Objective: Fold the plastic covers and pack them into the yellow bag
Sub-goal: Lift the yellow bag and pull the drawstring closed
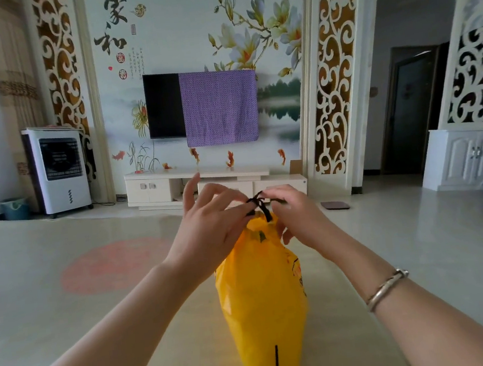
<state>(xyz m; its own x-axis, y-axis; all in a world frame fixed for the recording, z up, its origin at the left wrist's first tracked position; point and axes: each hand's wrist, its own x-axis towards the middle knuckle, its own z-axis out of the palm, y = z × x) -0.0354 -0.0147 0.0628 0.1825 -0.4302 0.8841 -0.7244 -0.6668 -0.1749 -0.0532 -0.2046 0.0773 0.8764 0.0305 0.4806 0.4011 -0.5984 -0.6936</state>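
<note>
Yellow bag (pixel 262 306) stood upright on pale table (pixel 68 305), full, neck gathered. Left hand (pixel 209 225) pinched black drawstring (pixel 259 206) above bag neck. Right hand (pixel 293 210) pinched same drawstring just beside. Bangle (pixel 387 288) on right wrist.

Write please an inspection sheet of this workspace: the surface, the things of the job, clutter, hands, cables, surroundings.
Surface: glossy beige tabletop with a faded pink round print.
Job's things: upright yellow plastic bag, neck gathered by a black drawstring; plastic covers not visible.
Clutter: nothing seen.
Hands: left hand and right hand each pinch the drawstring; silver bangle on the right wrist.
Cables: nothing seen.
Surroundings: wall television half draped with purple cloth, white air cooler, white low cabinet.
</note>
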